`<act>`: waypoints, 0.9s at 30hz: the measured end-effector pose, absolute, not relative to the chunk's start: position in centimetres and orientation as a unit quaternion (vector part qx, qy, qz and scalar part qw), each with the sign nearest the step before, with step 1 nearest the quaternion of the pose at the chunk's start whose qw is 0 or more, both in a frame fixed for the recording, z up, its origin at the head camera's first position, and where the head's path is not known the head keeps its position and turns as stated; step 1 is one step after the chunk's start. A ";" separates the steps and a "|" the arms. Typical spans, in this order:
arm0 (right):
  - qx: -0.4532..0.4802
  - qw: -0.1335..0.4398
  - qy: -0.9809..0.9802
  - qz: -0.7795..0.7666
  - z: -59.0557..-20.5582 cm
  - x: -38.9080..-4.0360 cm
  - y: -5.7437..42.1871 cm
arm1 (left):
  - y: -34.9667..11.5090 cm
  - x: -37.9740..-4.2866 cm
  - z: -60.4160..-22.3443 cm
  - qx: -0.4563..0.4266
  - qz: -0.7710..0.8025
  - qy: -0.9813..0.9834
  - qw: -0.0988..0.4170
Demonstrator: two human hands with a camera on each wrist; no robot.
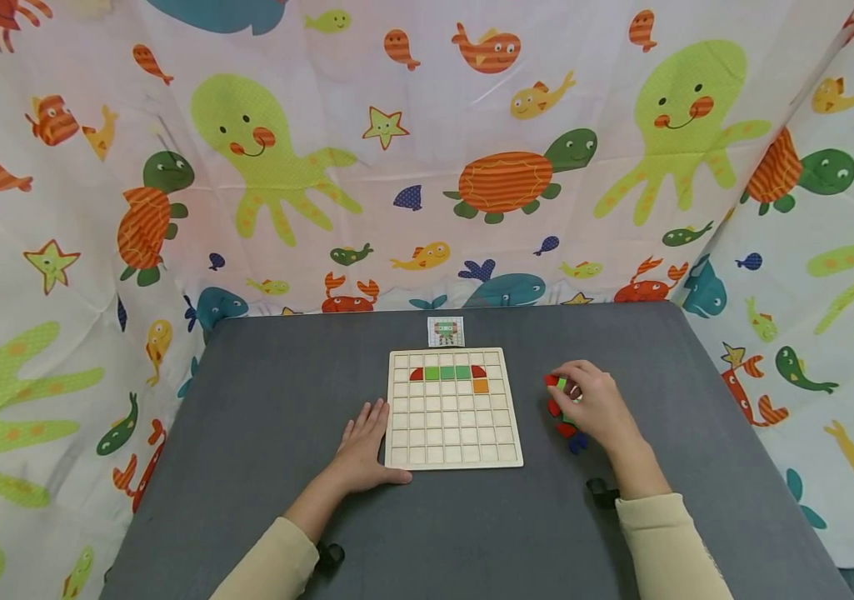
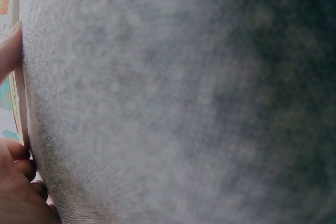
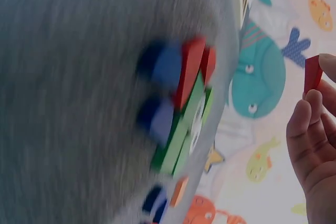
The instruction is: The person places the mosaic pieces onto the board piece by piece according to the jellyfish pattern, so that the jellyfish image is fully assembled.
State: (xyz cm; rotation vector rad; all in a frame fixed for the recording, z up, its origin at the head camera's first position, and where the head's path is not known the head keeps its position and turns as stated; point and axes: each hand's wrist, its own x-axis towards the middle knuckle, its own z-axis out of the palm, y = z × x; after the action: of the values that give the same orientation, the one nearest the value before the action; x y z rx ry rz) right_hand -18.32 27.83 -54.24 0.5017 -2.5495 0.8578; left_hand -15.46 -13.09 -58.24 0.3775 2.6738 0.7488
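A pale wooden grid board (image 1: 415,433) lies on the dark table. Its upper part bears a row of three green squares (image 1: 447,372) between two red quarter-round blocks (image 1: 417,375), with an orange square (image 1: 481,386) under the right end. My left hand (image 1: 361,450) rests along the board's left edge, fingers extended and thumb by the lower corner. To the right of the board, my right hand (image 1: 593,407) pinches a red block (image 3: 312,73) between thumb and fingertips. Below that hand are loose red blocks (image 3: 190,72), green blocks (image 3: 176,148) and blue blocks (image 3: 167,64).
A small picture card (image 1: 445,332) with a blocky figure lies just beyond the board. Orange and dark blue pieces (image 3: 178,191) sit near the loose pile. A curtain (image 1: 412,250) printed with sea animals hangs behind the table and at its sides.
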 end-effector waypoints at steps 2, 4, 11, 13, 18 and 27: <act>0.184 0.204 -0.909 0.315 -54.4 -18.3 27.0 | -13.1 -15.5 -58.3 0.133 0.265 0.940 0.168; 0.189 0.207 -0.905 0.320 -54.5 -18.3 26.1 | -13.1 -15.4 -58.2 0.133 0.266 0.939 0.169; 0.180 0.193 -0.909 0.323 -54.9 -18.1 23.0 | -13.1 -15.4 -58.2 0.134 0.261 0.940 0.172; 0.169 0.181 -0.912 0.326 -55.1 -18.1 22.2 | -13.1 -15.4 -58.2 0.135 0.262 0.940 0.171; 0.148 0.158 -0.917 0.335 -55.9 -18.3 20.5 | -13.1 -15.5 -58.3 0.136 0.264 0.940 0.169; 0.128 0.155 -0.919 0.338 -56.3 -18.1 18.0 | -13.2 -15.5 -58.3 0.138 0.260 0.940 0.170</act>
State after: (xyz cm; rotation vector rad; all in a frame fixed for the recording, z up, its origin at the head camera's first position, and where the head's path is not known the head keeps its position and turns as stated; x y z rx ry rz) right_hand -18.07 18.01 -56.28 0.3656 -2.6333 0.9694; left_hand -15.46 -13.15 -58.28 0.3919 2.6724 0.7395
